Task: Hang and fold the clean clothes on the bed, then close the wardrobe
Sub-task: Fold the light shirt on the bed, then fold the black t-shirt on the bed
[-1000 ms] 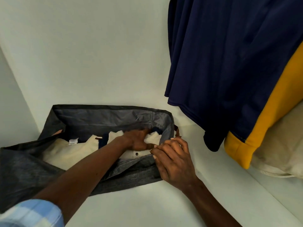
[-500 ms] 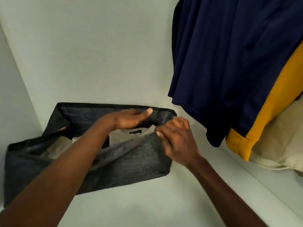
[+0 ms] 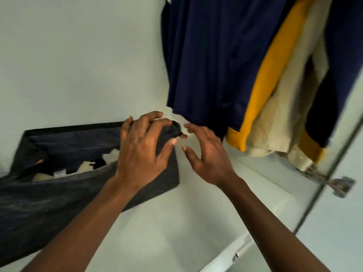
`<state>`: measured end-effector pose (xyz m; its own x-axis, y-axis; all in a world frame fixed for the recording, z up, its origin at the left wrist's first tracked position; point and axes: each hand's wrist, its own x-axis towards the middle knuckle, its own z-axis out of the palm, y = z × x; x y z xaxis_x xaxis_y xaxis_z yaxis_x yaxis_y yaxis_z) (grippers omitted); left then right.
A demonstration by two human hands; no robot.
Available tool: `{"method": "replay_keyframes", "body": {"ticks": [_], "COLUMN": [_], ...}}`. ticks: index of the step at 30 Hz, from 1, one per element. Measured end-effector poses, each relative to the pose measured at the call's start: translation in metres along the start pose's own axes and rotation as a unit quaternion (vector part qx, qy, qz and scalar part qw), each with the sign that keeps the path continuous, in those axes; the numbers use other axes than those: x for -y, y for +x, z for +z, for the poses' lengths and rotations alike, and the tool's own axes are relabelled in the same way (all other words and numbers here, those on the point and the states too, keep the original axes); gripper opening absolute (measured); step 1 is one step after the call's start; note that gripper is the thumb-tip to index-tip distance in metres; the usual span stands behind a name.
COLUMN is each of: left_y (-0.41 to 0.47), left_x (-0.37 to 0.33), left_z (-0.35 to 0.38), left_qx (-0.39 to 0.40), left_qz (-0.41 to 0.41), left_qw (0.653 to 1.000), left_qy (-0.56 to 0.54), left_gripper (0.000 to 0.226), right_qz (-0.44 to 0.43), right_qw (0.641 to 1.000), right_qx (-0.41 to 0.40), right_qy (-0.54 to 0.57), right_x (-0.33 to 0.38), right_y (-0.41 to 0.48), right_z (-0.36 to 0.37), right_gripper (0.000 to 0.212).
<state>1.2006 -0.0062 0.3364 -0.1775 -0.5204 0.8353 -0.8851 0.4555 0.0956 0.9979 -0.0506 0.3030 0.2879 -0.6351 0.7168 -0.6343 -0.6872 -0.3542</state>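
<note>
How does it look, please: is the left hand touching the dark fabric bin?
Touching. The head view shows the left hand draped over a corner of the dark fabric bin, fingers curled on its rim.

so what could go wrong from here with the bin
The left hand grips only one corner of the fabric bin, whose front wall sags; tugging it may tip the clothes inside. The cream garment hangs close to the door hinge and might get pinched there at closing.

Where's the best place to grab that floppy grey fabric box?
Likely the top rim at the right end of the grey fabric box, from above, where the left hand grips: the soft walls sag, so the edge gives a firm grip.
</note>
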Motion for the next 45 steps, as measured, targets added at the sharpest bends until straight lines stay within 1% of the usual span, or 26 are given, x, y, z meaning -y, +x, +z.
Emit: {"method": "replay_keyframes", "body": {"ticks": [2,4,7,10,13,17,19,22,26,29,32,34,37,42,45], "left_y": [-0.012,-0.026,-0.059,-0.094,-0.129,-0.184,-0.219,-0.275,-0.342,-0.373,-0.393,-0.406,-0.424,-0.453,-0.464], "left_x": [-0.037,-0.078,-0.144,-0.22,-0.294,-0.396,-0.455,-0.541,-0.653,-0.718,-0.78,-0.82,-0.877,-0.986,-1.053], "left_z": [0.014,0.033,0.062,0.081,0.097,0.121,0.131,0.138,0.144,0.146,0.152,0.16,0.183,0.237,0.261], "left_qx": [-0.03,-0.025,0.04,0.138,0.221,0.288,0.323,0.377,0.46,0.5,0.528,0.548,0.582,0.639,0.659], "left_qz": [0.04,0.064,0.079,0.099,0.126,0.162,0.173,0.181,0.225,0.258,0.286,0.3,0.314,0.34,0.373], "left_qw": [0.995,0.984,0.959,0.921,0.887,0.847,0.824,0.798,0.743,0.705,0.677,0.653,0.616,0.541,0.497], "left_qy": [-0.084,-0.167,-0.267,-0.351,-0.386,-0.417,-0.432,-0.434,-0.431,-0.432,-0.426,-0.428,-0.429,-0.429,-0.424], "left_gripper": [0.041,0.04,0.041,0.044,0.05,0.055,0.056,0.057,0.058,0.056,0.059,0.062,0.056,0.051,0.044], "right_qz": [0.019,0.06,0.146,0.241,0.332,0.425,0.473,0.554,0.658,0.706,0.737,0.76,0.782,0.807,0.815], "right_qw": [1.0,0.998,0.987,0.964,0.931,0.881,0.85,0.792,0.703,0.652,0.612,0.578,0.542,0.47,0.386], "right_qx": [-0.01,-0.025,-0.052,-0.092,-0.132,-0.176,-0.197,-0.22,-0.239,-0.249,-0.259,-0.273,-0.293,-0.35,-0.424], "right_qy": [-0.002,-0.022,-0.044,-0.061,-0.07,-0.109,-0.124,-0.13,-0.127,-0.118,-0.126,-0.115,-0.092,-0.072,-0.08], "right_x": [0.001,-0.005,-0.015,-0.022,-0.02,-0.016,-0.01,0.007,0.038,0.054,0.052,0.046,0.031,0.0,-0.011], "right_y": [-0.038,-0.084,-0.161,-0.251,-0.338,-0.459,-0.535,-0.647,-0.771,-0.826,-0.87,-0.898,-0.934,-0.995,-1.023], "right_z": [-0.026,-0.056,-0.103,-0.151,-0.194,-0.246,-0.273,-0.311,-0.364,-0.397,-0.426,-0.44,-0.459,-0.508,-0.544], "right_gripper": [0.053,0.052,0.052,0.06,0.071,0.075,0.073,0.069,0.064,0.063,0.062,0.06,0.053,0.034,0.022]}}
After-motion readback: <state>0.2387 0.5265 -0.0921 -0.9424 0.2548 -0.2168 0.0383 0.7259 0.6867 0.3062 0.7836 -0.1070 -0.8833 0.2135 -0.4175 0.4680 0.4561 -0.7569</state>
